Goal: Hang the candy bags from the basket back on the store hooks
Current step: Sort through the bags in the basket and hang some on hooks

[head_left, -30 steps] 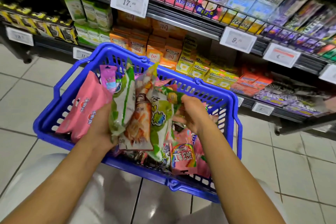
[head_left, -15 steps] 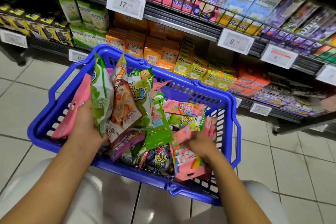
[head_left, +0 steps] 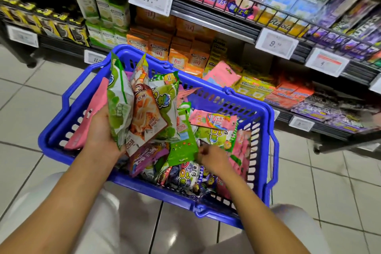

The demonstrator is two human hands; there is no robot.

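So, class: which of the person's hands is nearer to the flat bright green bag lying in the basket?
The right. The right hand is at the green bag's right edge, seemingly touching it. The left hand is further left, holding a bunch of bags.

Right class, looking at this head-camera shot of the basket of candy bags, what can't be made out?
- Store hooks: none visible in the head view; the shelves are cut off by the top edge.
- Right hand grip: its fingers are curled at the green bag, but blur hides whether they hold it.
- Basket floor: buried under bags.
- Left hand fingers: hidden behind the held bags.
- Lower price tags: too small and blurred.
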